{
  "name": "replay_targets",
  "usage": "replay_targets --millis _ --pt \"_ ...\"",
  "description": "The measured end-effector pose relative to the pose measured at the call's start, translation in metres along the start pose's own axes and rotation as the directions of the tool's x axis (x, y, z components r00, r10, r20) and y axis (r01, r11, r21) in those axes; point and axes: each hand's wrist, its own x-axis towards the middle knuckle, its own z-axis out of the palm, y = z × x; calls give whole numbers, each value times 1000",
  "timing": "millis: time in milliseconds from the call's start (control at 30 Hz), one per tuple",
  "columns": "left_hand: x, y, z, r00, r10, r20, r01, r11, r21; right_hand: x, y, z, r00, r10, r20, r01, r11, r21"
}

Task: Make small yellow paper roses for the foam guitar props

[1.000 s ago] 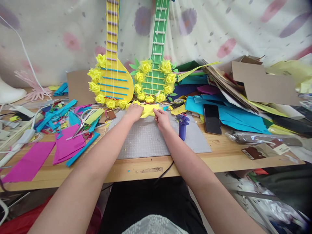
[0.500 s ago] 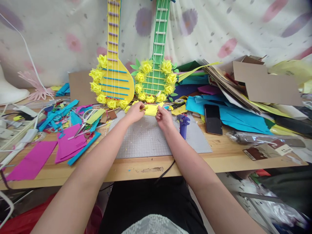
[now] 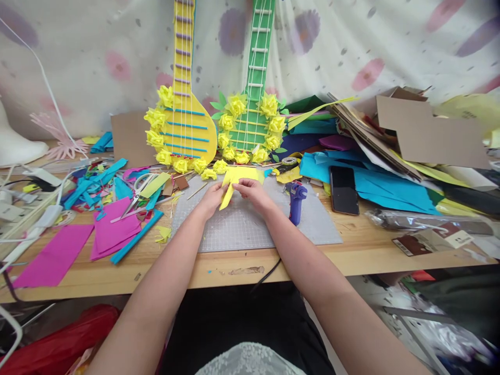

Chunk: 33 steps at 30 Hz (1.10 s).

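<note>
Over the grey cutting mat (image 3: 242, 234), a piece of yellow paper (image 3: 227, 195) stands tilted between my two hands. My left hand (image 3: 214, 200) is closed on its left side. The fingers of my right hand (image 3: 252, 190) pinch it from the right, their tips partly hidden. More yellow paper (image 3: 244, 173) shows just behind my fingers. To the right of my right hand, a purple glue gun (image 3: 297, 203) stands on the mat. Past the mat lean a yellow paper guitar (image 3: 191, 117) and a green one (image 3: 253, 99), both trimmed with yellow paper flowers.
Magenta sheets (image 3: 115, 229), scissors (image 3: 136, 195) and blue scraps (image 3: 88, 182) cover the left of the wooden table. At right lie a phone (image 3: 344, 190), blue paper (image 3: 390, 190) and stacked cardboard (image 3: 429, 127). A black cord (image 3: 267, 273) hangs over the front edge.
My hands have drawn closer together and slightly lower. The yellow paper, earlier stretched sideways between them, now has a part tilted down toward me. A yellow scrap left of the mat is now uncovered.
</note>
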Motion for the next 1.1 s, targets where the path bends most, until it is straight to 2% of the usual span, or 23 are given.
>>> replay_targets --millis 133,267,433,567,800,933,1000,1100 --pt "-4 -1 0 998 -11 55 13 1000 -28 1 4 2 999 -41 -28 38 995 -96" --pt "-7 -1 1 987 -22 158 26 999 -27 2 4 0 995 -22 -102 9 992 -125" --pt "-8 -2 1 982 -18 186 18 1000 -3 3 4 1 993 -15 -115 -1 990 -142" --pt "-8 -4 0 972 29 235 -35 999 23 3 5 1 994 -29 -110 13 989 -147" --pt "-9 -5 5 977 48 210 -84 983 165 3 6 2 995 -52 -80 39 987 -156" --pt "-7 -7 6 978 89 187 -134 962 240 7 11 1 981 -73 -180 54 992 -111" --pt "-6 -9 5 976 105 193 -156 949 272 8 11 -1 981 -31 -189 17 997 -74" --pt "-3 -12 3 965 169 199 -231 908 351 7 6 -3 992 59 -116 -58 998 8"
